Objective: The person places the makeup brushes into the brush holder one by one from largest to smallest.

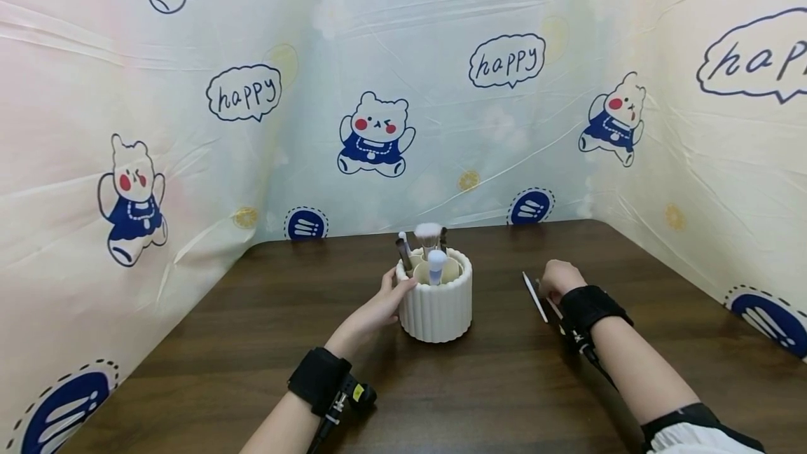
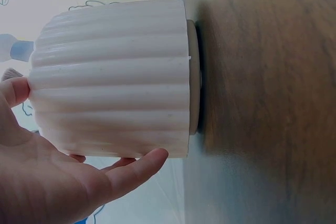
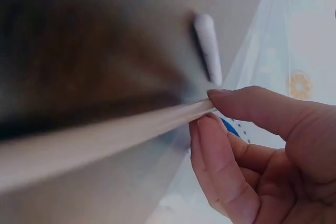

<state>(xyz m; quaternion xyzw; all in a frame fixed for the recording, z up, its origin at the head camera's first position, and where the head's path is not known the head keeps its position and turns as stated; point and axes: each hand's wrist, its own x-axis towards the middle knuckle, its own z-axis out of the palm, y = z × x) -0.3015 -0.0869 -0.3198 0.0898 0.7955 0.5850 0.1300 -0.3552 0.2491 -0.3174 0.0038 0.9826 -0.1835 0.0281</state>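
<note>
A white ribbed brush holder (image 1: pixel 435 314) stands upright on the brown table. My left hand (image 1: pixel 372 310) holds it from the left, the thumb at the rim and the fingers along its side, as the left wrist view also shows. Several brushes and sticks poke out of it, among them a fluffy makeup brush (image 1: pixel 428 233) and a smaller pale-tipped brush (image 1: pixel 436 261). To the right, my right hand (image 1: pixel 561 279) pinches a slim pale stick (image 3: pixel 105 140) between thumb and fingertips; its near part is blurred. Just left of that hand lies a thin white stick (image 1: pixel 534 296).
The dark wooden table (image 1: pixel 284 342) is enclosed at the back and sides by a printed cloth (image 1: pixel 435 125) with cartoon bears. Both wrists wear black straps with cameras, and a cable (image 1: pixel 595 359) runs along the right forearm.
</note>
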